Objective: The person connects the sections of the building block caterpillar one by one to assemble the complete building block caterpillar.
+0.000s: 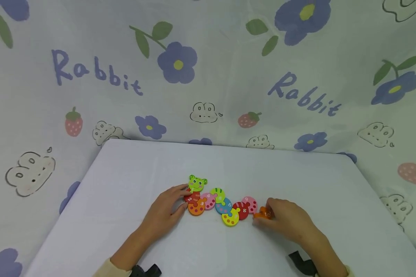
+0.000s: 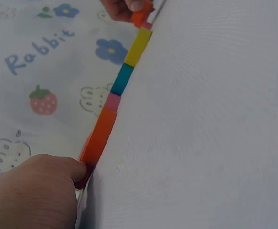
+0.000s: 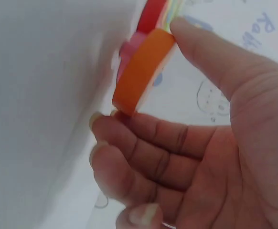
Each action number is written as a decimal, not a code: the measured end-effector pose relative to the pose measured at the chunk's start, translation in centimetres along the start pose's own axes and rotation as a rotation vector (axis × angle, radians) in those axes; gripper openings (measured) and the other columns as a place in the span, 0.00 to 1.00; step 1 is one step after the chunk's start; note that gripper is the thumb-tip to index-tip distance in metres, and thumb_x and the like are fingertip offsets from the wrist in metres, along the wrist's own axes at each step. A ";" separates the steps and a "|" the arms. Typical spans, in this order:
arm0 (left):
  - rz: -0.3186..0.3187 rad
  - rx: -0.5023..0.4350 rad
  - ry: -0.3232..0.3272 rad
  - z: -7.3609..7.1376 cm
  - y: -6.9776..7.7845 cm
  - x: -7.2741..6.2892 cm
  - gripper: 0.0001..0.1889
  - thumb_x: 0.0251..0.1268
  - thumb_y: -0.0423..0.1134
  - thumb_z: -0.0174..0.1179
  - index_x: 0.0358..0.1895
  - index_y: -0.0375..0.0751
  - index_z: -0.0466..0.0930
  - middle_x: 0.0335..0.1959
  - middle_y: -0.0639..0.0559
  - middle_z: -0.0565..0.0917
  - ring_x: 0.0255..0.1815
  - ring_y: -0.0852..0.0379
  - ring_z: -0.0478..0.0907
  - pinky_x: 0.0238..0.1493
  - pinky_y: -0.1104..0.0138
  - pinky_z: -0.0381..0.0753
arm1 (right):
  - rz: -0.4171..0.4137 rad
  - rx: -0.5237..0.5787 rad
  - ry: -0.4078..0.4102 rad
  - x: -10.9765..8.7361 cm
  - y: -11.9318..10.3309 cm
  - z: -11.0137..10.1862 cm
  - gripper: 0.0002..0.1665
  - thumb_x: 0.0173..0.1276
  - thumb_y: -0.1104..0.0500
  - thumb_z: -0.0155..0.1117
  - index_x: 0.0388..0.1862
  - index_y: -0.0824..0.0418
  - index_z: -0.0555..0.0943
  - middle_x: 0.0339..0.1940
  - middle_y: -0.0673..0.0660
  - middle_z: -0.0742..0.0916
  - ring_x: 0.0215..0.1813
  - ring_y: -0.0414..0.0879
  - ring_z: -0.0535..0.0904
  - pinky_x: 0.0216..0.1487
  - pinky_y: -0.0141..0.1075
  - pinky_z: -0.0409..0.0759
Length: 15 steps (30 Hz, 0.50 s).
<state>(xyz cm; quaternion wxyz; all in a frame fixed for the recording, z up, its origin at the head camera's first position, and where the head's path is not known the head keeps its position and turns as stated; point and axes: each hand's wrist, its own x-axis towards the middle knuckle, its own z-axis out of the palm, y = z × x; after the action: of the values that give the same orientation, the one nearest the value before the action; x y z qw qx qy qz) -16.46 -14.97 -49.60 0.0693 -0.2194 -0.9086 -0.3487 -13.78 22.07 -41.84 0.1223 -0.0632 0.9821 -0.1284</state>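
Note:
A chain of numbered caterpillar puzzle pieces lies across the middle of the white table, with a green smiling head piece [image 1: 196, 184] at its left end. My left hand [image 1: 166, 207] grips the red puzzle piece [image 1: 192, 197] just below the head, its fingers above and its thumb below. At the right end my right hand [image 1: 286, 217] pinches an orange puzzle piece [image 3: 144, 71] between thumb and fingers. That piece stands tilted close to the pink puzzle piece [image 1: 250, 204]; I cannot tell whether their edges interlock. Between the hands lie several joined pieces, among them a blue puzzle piece [image 1: 223, 206] and a yellow puzzle piece [image 1: 230, 218].
The white table [image 1: 142, 165] reaches back to a hanging cloth [image 1: 222, 77] printed with flowers, strawberries and rabbits. Black straps or mounts [image 1: 303, 263] show at both wrists, near the bottom of the head view.

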 end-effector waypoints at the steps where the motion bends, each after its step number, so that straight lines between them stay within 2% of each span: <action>1: 0.000 0.002 -0.003 0.0 0.0 0.0 0.21 0.70 0.39 0.71 0.64 0.49 0.82 0.73 0.55 0.76 0.74 0.52 0.72 0.73 0.49 0.72 | 0.002 -0.007 0.008 0.0 -0.2 0.1 0.28 0.56 0.34 0.80 0.35 0.54 0.81 0.22 0.46 0.76 0.26 0.42 0.71 0.27 0.35 0.75; 8: -0.019 0.013 -0.015 0.2 0.0 0.1 0.21 0.70 0.40 0.71 0.65 0.50 0.82 0.73 0.56 0.76 0.74 0.53 0.71 0.73 0.50 0.72 | 0.019 -0.090 0.038 0.2 -1.8 0.6 0.29 0.56 0.35 0.80 0.30 0.56 0.78 0.17 0.50 0.74 0.23 0.44 0.69 0.25 0.35 0.68; 15: -0.016 0.012 -0.010 0.1 0.0 0.0 0.21 0.69 0.40 0.71 0.64 0.49 0.82 0.73 0.56 0.76 0.74 0.53 0.72 0.73 0.50 0.72 | 0.034 -0.147 0.023 0.6 -2.6 0.9 0.32 0.56 0.35 0.80 0.36 0.61 0.83 0.19 0.50 0.74 0.25 0.44 0.70 0.25 0.35 0.71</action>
<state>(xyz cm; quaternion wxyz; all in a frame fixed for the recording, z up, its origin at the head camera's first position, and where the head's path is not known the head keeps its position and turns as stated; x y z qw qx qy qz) -16.48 -14.93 -49.63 0.0632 -0.2134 -0.9128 -0.3425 -13.91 19.21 -42.12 0.1080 -0.0538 0.9912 -0.0546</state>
